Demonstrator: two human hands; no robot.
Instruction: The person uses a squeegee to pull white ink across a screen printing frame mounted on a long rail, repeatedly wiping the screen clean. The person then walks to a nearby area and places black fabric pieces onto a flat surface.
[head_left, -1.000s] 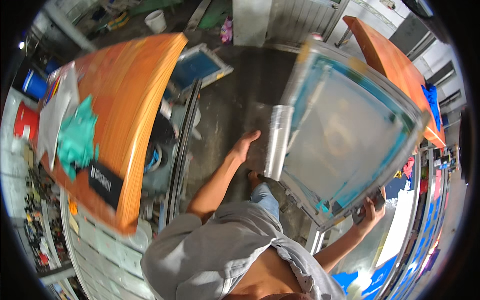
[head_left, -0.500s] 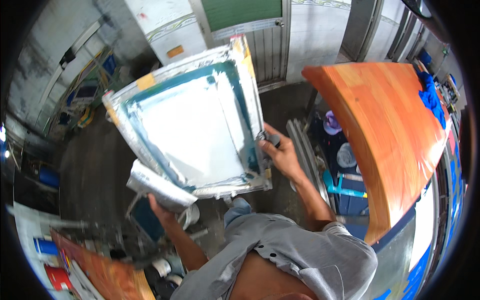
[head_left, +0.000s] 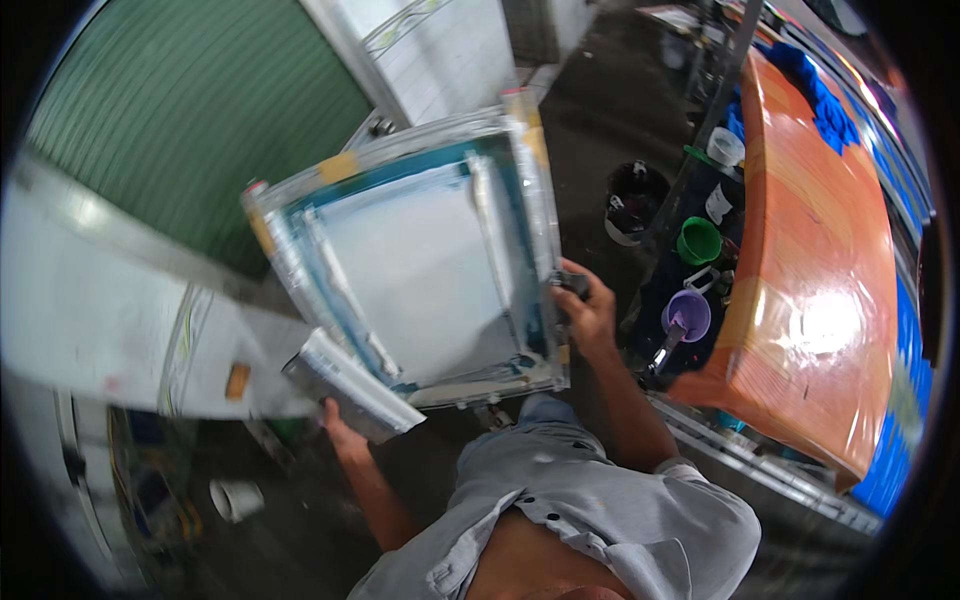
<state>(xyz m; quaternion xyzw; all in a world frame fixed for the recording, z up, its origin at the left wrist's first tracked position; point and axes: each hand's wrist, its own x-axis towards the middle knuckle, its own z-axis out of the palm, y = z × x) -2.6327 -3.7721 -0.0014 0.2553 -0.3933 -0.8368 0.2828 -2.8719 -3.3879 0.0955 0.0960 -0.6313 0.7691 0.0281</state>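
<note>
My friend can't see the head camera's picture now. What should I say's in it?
The right hand holds a framed screen by its right edge; the left hand touches a silvery piece at its lower left corner. A green door is at upper left; at right are an orange panel with a blue cloth, a green cup and a purple cup.

The door [head_left: 180, 130] is behind the frame [head_left: 415, 270], to the left. The desk [head_left: 815, 270] is right, a cloth [head_left: 825, 105] on it.
</note>
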